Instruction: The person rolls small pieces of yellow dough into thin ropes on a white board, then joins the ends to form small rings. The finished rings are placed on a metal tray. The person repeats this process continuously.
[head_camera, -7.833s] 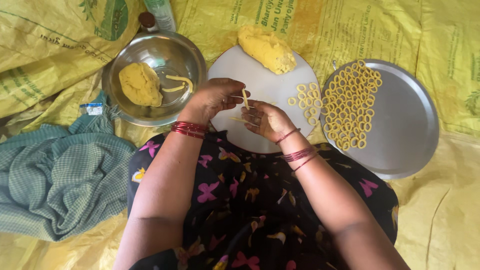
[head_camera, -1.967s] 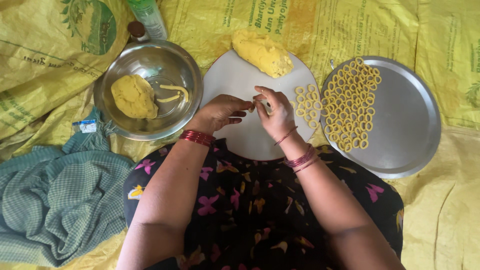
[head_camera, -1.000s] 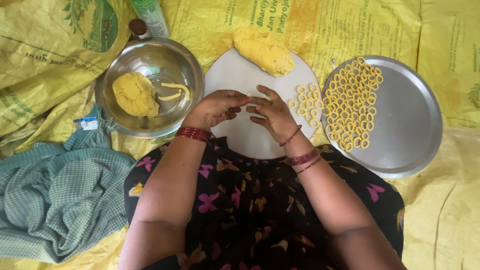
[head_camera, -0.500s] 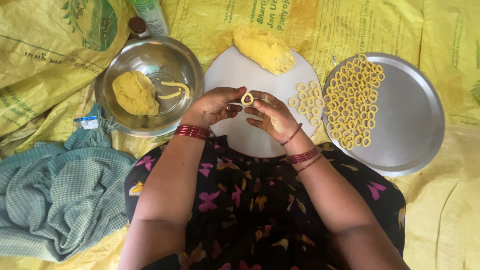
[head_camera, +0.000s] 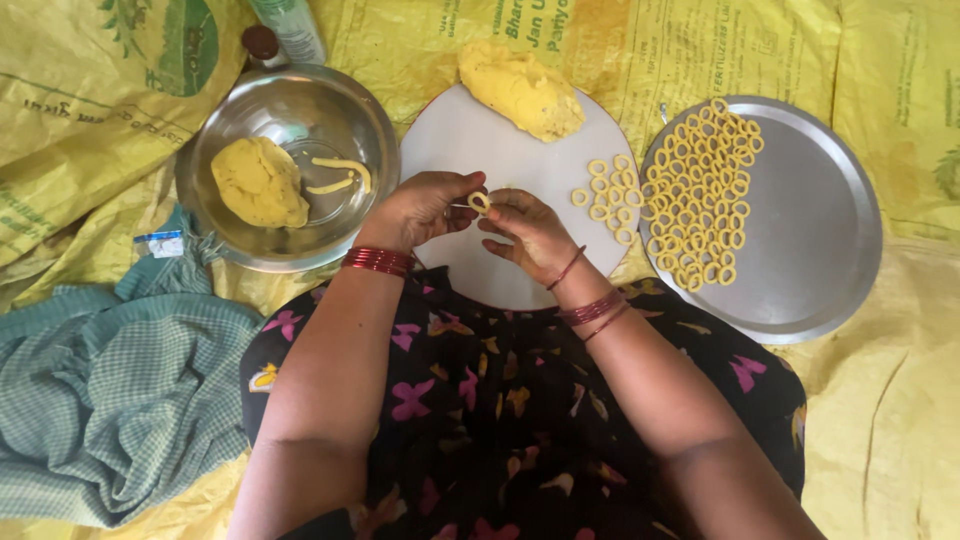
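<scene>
Head view, looking straight down. Left hand (head_camera: 420, 208) and right hand (head_camera: 530, 232) together over the white board (head_camera: 470, 135), fingertips of both pinched on one small dough ring (head_camera: 480, 202), held just above the board's middle. Red bangles (head_camera: 378, 261) on the left wrist, more on the right.

At the board's far edge, a big dough lump (head_camera: 522, 90). On its right side, a handful of loose rings (head_camera: 606, 196), close to the right hand. Just right of the board, a round metal tray (head_camera: 810, 230) with many rings (head_camera: 705, 190) crowded on its left half.

Left of the board, a steel bowl (head_camera: 290, 110) with a dough ball (head_camera: 259, 182) and a thin dough strip (head_camera: 343, 175). Behind the bowl, a bottle (head_camera: 290, 28). At lower left, a green checked cloth (head_camera: 110, 390). Under everything, yellow sacking (head_camera: 900, 400).
</scene>
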